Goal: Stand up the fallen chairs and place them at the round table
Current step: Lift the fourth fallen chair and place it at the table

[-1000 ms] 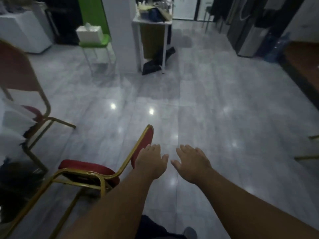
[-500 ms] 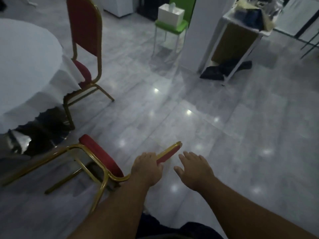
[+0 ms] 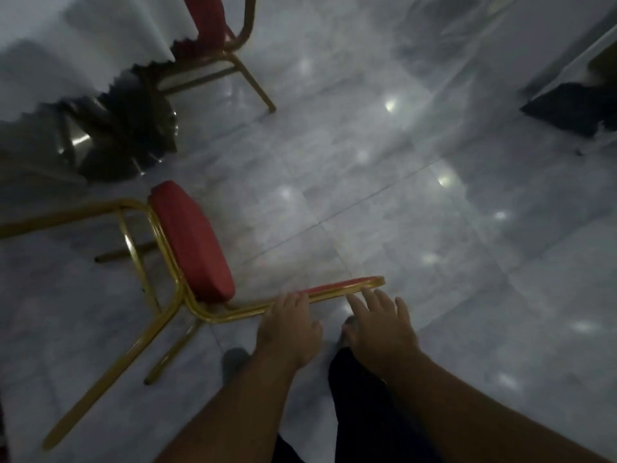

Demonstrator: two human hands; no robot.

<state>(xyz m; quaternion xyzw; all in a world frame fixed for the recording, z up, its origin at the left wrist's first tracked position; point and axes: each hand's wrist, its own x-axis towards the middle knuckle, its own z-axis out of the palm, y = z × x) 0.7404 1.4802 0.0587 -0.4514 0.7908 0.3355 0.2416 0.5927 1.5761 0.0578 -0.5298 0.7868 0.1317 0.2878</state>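
Both hands, left [image 3: 287, 329] and right [image 3: 380, 329], spread wide, reach the fallen red-cushioned gold-framed chair's [image 3: 193, 242] backrest; next, grip and lift upright.

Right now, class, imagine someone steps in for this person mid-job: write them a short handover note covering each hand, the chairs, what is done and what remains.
Left hand: fingers resting on the gold backrest rail of the fallen red-cushioned, gold-framed chair; whether they are closed around it cannot be told.
Right hand: open, fingertips at the backrest's top end, not gripping.
The fallen chair lies on its back on the grey tiled floor, legs pointing left.
A second red and gold chair already stands beside the white-clothed round table.
Left: grip the backrest, tip the chair upright, set it at the table.
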